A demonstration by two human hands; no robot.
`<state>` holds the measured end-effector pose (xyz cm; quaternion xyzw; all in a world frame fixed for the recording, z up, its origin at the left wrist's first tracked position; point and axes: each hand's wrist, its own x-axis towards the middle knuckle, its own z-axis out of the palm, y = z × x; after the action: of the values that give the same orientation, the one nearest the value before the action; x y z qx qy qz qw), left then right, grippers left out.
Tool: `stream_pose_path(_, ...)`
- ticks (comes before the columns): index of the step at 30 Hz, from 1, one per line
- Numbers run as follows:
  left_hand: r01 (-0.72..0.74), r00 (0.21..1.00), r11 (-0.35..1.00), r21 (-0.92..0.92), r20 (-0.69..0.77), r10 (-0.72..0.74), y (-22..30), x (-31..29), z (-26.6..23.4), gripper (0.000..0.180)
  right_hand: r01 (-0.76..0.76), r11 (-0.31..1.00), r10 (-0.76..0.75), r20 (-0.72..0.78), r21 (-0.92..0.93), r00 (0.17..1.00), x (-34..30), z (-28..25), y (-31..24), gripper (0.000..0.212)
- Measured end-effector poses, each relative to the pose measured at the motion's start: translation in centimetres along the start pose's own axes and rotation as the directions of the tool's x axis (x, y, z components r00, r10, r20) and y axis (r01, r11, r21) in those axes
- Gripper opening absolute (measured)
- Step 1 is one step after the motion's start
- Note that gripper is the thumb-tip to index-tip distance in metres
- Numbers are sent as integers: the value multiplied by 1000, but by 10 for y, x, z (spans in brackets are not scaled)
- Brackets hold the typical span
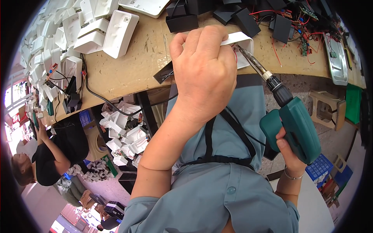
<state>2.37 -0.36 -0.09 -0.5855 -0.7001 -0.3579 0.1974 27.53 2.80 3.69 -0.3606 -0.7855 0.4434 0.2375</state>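
Left hand: one, fingers curled over and clamped on the case, thumb hidden. Right hand: one, wrapped around the driver's grip.
Case: white, open, at the near edge of the worktop, just right of the left hand, which is the nearer.
Driver: green; long axis slanting up-left from the right hand, tip within the case's opening; contact with a screw cannot be told.
Black part: left of the left hand.
Beyond: black boxes; white cases, piled left; red wires, right; metal tray, far right.
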Motion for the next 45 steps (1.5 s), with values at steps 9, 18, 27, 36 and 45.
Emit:
stream_pose_path(9, 7, 1000, 1000, -3, -9, -7, 0, -1, 2, 7, 48, 997, -47, 15, -67, 999, 3, 2, -2, 47)
stream_pose_path(18, 8, 1000, 1000, -8, -9, -8, -1, -1, 2, 8, 72, 986, -67, 38, -148, 997, 7, 2, -3, 46)
stream_pose_path(27, 3, 999, 1000, -10, -32, -4, -2, -3, 3, 8, 62, 986, -54, 52, -152, 997, 6, 2, -4, 50)
stream_pose_path(36, 15, 999, 1000, -8, -40, -15, 0, -3, 4, 8, 27, 992, -24, 29, -127, 999, 1, 1, -2, 52)
stream_pose_path(45, 29, 998, 1000, 10, -51, -28, 0, -4, 5, 9, 5, 995, -4, 5, -97, 1000, 5, 3, -1, 53)
